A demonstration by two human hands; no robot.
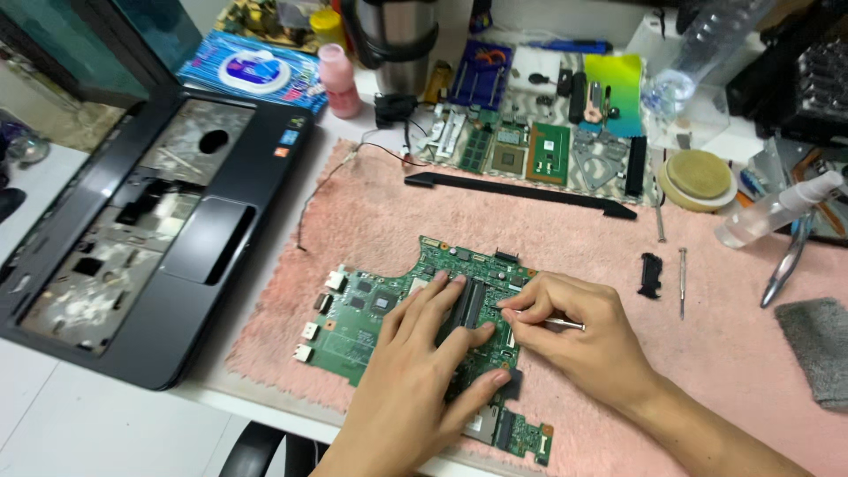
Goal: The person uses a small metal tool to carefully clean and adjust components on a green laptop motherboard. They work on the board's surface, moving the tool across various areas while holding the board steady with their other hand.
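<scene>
1. Motherboard [371,322]: green laptop circuit board lying flat on a pink fleecy mat [548,238], near the mat's front edge; 4 pale connectors line its left side.
2. Left hand [415,371]: laid palm down on the board with fingers spread and extended, open, pressing on the surface; the fingertips rest beside the dark memory slot [468,305] at the board's centre.
3. Right hand [583,331]: closed in a pinch on a thin metal tool [565,324], whose shaft pokes out to the right between the fingers; the fingertips meet at the right edge of the memory slot, just beside the left hand's fingers.
4. Laptop base [141,238]: black lower shell, stripped of its keyboard, on the white table to the left of the mat.
5. Black plastic strip [521,188]: long and narrow, lying across the mat's far part.
6. Small screwdriver [682,281] and a black plastic clip [651,274]: on the mat to the right of the hands, well apart from them.
7. Parts tray area: loose green modules [548,152] and metal brackets at the far edge.
8. Spray bottle [777,209], clear, lying on its side at the right; pliers [789,261] just beside it; grey cloth [817,344] at the right edge.
9. Pink bottle [338,79] and steel flask [397,40]: upright at the far side.
</scene>
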